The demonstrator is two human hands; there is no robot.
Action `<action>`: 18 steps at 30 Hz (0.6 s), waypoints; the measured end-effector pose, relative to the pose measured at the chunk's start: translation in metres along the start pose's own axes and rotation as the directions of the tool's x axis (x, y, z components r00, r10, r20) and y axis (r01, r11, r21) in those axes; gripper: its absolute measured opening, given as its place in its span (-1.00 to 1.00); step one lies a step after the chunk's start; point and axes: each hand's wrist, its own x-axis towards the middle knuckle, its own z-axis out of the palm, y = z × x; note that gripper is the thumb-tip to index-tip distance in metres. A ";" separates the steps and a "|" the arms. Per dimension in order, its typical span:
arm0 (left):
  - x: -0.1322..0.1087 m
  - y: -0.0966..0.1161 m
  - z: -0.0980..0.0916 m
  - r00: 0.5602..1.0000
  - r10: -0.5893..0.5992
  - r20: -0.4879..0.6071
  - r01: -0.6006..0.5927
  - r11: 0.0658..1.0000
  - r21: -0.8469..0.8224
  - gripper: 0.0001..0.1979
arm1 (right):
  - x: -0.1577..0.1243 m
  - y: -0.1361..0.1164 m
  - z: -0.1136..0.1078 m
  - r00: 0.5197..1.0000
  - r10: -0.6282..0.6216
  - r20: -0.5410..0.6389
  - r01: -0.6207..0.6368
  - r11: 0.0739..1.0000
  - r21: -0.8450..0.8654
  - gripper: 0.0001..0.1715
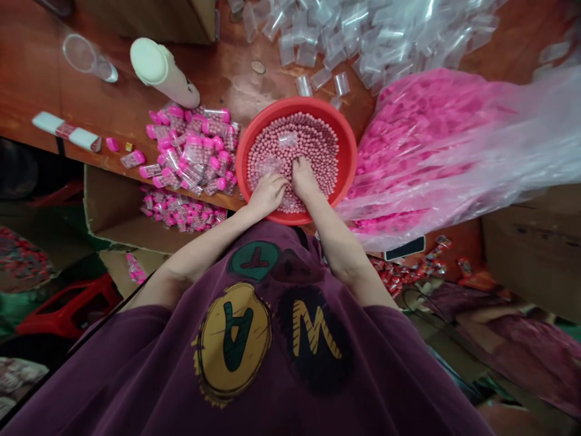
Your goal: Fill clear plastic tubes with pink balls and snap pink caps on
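A red bowl full of small pink beads stands at the table's front edge, close against my body. Inside it, my left hand rests on the beads at the near left, fingers curled and pressed together. Just beyond those fingers lie clear plastic pieces. My right hand dips into the middle of the beads with its fingers bent inward; their tips are partly hidden. Whatever either hand grips is too small or covered to name. A clear plastic tube lies on the beads beyond my right hand.
Pink-capped bead-filled bottles are heaped left of the bowl; more lie in a cardboard box below. A pale tumbler stands behind. Clear empty tubes cover the back; a plastic bag of pink caps sits right.
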 end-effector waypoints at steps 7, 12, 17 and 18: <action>0.024 0.001 -0.002 0.943 -0.286 -0.169 0.154 0.829 -0.537 -0.68 | -0.028 0.002 -0.003 0.966 0.000 -0.260 0.109 0.908 0.404 -0.48; 0.043 0.017 -0.009 0.963 -0.253 -0.093 0.110 0.686 -0.719 -0.72 | -0.039 -0.012 -0.012 0.936 0.027 -0.350 0.214 0.747 0.630 -0.38; 0.041 0.026 -0.031 0.937 -0.319 0.139 0.285 0.473 -0.834 -0.73 | -0.047 -0.005 -0.029 0.968 0.077 -0.240 0.123 0.686 0.718 -0.40; 0.040 0.028 -0.034 0.923 -0.342 0.178 0.327 0.448 -0.832 -0.75 | -0.049 -0.005 -0.035 0.961 0.064 -0.270 0.135 0.742 0.656 -0.41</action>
